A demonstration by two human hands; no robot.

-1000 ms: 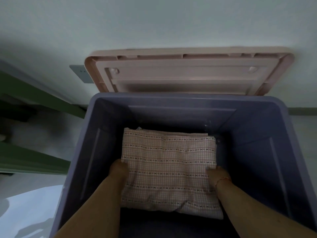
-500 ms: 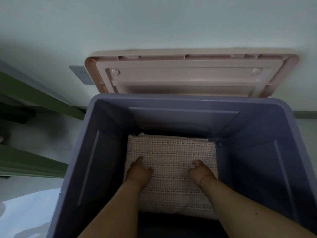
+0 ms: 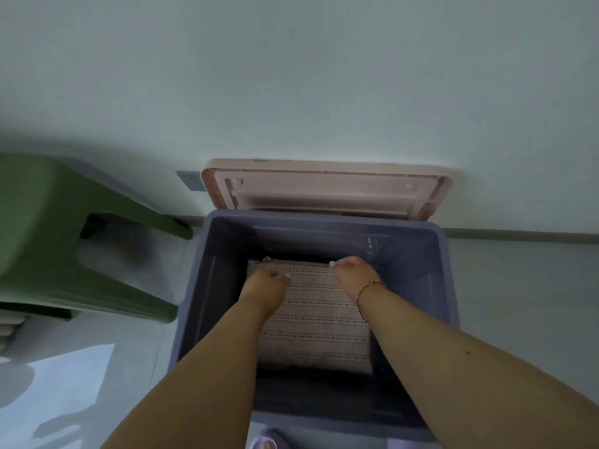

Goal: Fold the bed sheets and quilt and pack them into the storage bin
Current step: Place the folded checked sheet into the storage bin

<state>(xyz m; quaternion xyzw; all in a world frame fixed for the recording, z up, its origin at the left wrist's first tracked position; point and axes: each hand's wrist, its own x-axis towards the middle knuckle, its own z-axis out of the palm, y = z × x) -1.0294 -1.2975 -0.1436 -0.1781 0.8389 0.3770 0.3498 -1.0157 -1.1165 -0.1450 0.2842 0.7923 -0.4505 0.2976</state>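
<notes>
A folded pink checked sheet [image 3: 316, 325] lies flat on the bottom of the purple storage bin [image 3: 194, 286]. Both my arms reach down into the bin. My left hand [image 3: 264, 288] rests on the sheet near its far left part, fingers curled under. My right hand [image 3: 355, 275], with a thin bracelet at the wrist, sits at the sheet's far edge, fingers curled down over it. I cannot tell whether either hand pinches the cloth or only presses on it.
The bin's pink lid [image 3: 327, 189] leans upright against the pale wall behind the bin. A green plastic stool [image 3: 42, 234] stands to the left. A wall socket [image 3: 191, 180] sits beside the lid. A slipper tip [image 3: 264, 442] shows at the bottom edge.
My hands let go of the sheet's near corners after lowering it, then slid over its top to the far edge. My head has risen, so the bin looks smaller.
</notes>
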